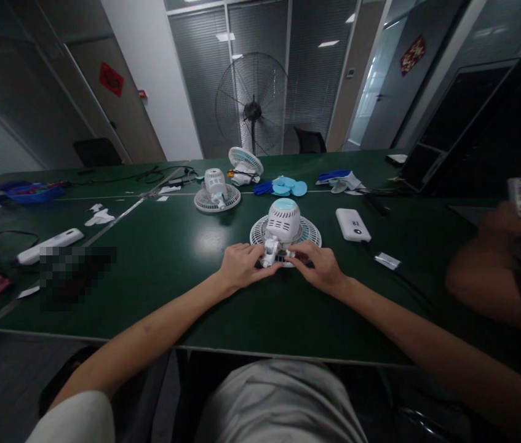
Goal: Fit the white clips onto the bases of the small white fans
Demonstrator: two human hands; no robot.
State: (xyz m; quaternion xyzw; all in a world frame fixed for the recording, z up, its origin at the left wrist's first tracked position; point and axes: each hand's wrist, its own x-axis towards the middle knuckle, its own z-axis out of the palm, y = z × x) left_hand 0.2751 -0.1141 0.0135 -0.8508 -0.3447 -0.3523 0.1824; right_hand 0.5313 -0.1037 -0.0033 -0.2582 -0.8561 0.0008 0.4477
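Observation:
A small white desk fan (283, 223) rests grille down on the green table in front of me, its motor housing with a pale blue cap pointing up. My left hand (240, 267) pinches the fan's white neck joint (270, 251) between thumb and fingers. From the other side, my right hand (319, 266) closes thumb and fingertips at the same joint, around a tiny white piece whose kind I cannot make out. The fan's round grille (312, 231) lies behind and beneath my fingertips.
Two more small fans, one face down (215, 184) and one tilted (245, 165), stand farther back. Near them lie light blue discs (289, 186) and gloves (341, 179). A white power bank (352, 224) with a cable sits to the right. At far right, another person's hand (513, 215) holds a labelled item.

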